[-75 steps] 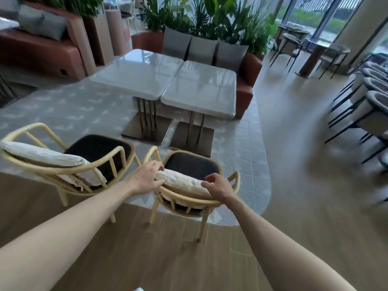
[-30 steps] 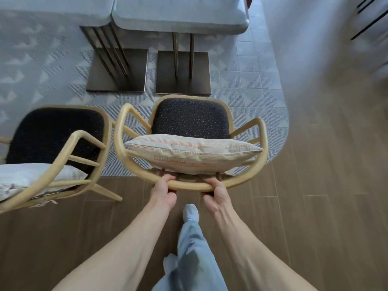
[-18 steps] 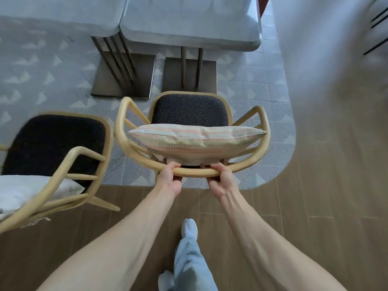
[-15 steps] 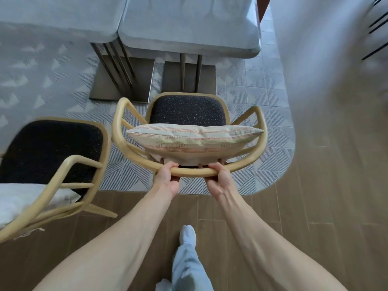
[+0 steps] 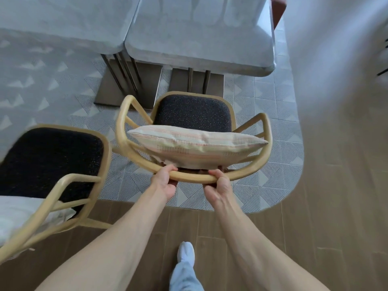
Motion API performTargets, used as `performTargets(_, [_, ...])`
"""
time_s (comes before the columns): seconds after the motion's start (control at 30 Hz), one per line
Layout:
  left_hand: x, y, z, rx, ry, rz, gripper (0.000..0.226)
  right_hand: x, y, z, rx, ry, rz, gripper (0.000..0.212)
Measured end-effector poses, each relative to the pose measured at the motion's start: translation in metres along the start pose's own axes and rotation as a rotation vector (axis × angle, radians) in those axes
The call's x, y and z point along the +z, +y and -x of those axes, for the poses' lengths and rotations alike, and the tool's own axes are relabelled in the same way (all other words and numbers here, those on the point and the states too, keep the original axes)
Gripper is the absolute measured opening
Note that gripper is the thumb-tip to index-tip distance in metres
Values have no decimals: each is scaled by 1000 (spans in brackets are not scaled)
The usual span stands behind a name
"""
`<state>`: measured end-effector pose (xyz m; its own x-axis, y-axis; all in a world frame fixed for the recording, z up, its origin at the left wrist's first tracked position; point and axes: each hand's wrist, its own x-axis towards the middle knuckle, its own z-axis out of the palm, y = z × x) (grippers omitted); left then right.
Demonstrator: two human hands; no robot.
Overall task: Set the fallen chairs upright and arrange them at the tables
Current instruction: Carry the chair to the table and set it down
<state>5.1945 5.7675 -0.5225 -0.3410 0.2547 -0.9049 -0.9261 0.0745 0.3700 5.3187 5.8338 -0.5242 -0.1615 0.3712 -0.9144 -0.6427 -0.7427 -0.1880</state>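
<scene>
A light wooden armchair (image 5: pixel 122 131) with a dark seat and a striped cushion (image 5: pixel 195 145) stands upright in front of the right marble table (image 5: pixel 201 38). My left hand (image 5: pixel 164 182) and my right hand (image 5: pixel 219 186) both grip its curved back rail from behind, fingers curled under it. A second chair of the same kind (image 5: pixel 63 185) stands upright at the lower left, facing the left table (image 5: pixel 60 19), with a pale cushion at its back.
Both tables stand side by side on metal pedestal bases (image 5: pixel 130 85) on a patterned grey carpet (image 5: pixel 42 76). Wood flooring (image 5: pixel 327 206) runs to the right and under my feet. A red-brown sofa corner (image 5: pixel 278 7) shows beyond the right table.
The chair in my hands has moved forward, off the wood floor onto the carpet and closer to the right table. I have stepped forward behind it; both grips are unchanged.
</scene>
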Motion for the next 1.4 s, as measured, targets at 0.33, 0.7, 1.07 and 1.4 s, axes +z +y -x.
performTargets(0.33, [-5, 11, -8, 25, -9, -37, 44, 10, 11, 4, 2, 24, -10, 31])
performTargets(0.7, [-12, 18, 5, -6, -266, -48, 24, 11, 5, -8, -23, -70, 171, 16])
performTargets(1.07, [-92, 88, 79, 209, -255, -317, 23, 13, 119, 82, -90, -229, 730, 50])
performTargets(1.4, [-350, 218, 146, 432, -153, -411, 15, 32, 369, 200, -173, -393, 940, 26])
